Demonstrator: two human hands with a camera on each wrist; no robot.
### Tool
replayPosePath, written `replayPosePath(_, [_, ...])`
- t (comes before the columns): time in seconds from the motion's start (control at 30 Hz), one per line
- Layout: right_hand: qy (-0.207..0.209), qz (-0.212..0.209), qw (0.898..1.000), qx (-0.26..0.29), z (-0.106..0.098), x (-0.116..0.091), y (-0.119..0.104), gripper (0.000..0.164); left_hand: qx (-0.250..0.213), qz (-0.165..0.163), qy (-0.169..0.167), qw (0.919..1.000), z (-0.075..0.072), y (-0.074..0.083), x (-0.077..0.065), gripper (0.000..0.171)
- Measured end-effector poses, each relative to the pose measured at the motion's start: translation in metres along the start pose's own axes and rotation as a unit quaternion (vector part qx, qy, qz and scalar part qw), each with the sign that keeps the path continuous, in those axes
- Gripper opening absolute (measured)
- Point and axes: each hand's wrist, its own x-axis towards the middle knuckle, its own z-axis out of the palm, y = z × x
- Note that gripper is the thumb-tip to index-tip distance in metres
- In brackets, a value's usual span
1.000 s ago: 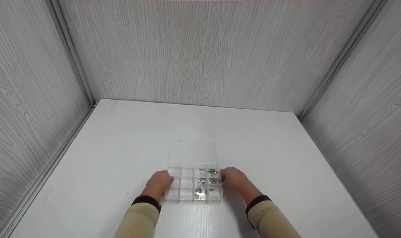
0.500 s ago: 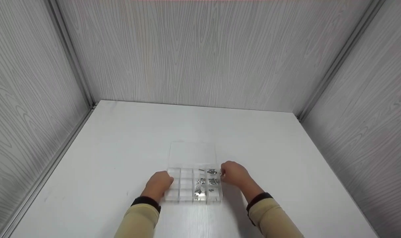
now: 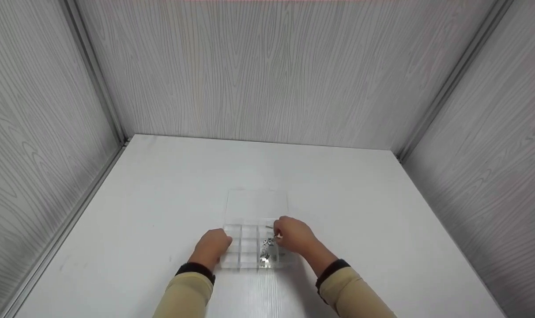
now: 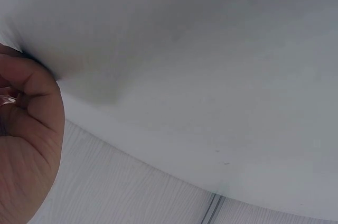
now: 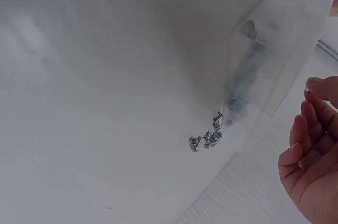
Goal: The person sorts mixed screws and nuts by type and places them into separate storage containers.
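Observation:
A clear plastic compartment box [image 3: 249, 245] lies on the white table, its clear lid [image 3: 257, 204] folded back flat behind it. My left hand [image 3: 212, 244] grips the box's left side, thumb on the rim; the left wrist view shows its fingers curled at the frame edge. Above the right-hand compartments, my right hand [image 3: 296, 234] pinches a small shiny piece [image 5: 307, 90] between thumb and index finger. Only its tip shows, so its kind is unclear. Small metal parts [image 3: 268, 251] fill the third column. Short screws [image 5: 207, 138] appear in the right wrist view. My right hand hides most of the rightmost column.
The white table [image 3: 360, 198] spreads around the box. Grey wood-grain panels [image 3: 258, 75] rise at the back and both sides, with metal strips along the corners. The two left columns of the box show bare compartment floors.
My right hand has moved left from the box's right edge to over its right-hand compartments. The left hand and the box stay where they were.

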Motion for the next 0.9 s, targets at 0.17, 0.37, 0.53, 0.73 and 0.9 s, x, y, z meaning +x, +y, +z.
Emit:
replayPosePath(0.17, [-0.005, -0.002, 1.000, -0.006, 0.003, 0.003, -0.004, 0.008, 0.006, -0.007, -0.004, 0.9999, 0.000, 0.002, 0.001, 0.027])
replayPosePath(0.37, [-0.019, 0.008, 1.000, 0.002, 0.001, 0.001, 0.000, 0.008, 0.012, -0.016, -0.017, 0.9996, 0.003, 0.001, 0.004, 0.031])
replayPosePath(0.53, [-0.007, 0.021, 0.999, 0.025, -0.005, 0.000, 0.011, 0.006, 0.014, -0.011, -0.012, 0.9998, 0.004, 0.000, 0.006, 0.033])
replayPosePath(0.73, [0.008, 0.035, 0.999, 0.020, -0.008, -0.006, 0.030, 0.007, 0.013, -0.009, -0.008, 0.9998, 0.004, -0.002, 0.007, 0.033])
replayPosePath(0.9, [-0.009, 0.072, 0.997, 0.018, -0.006, -0.010, 0.044, 0.011, 0.023, -0.001, -0.002, 0.9997, 0.002, -0.001, 0.006, 0.031])
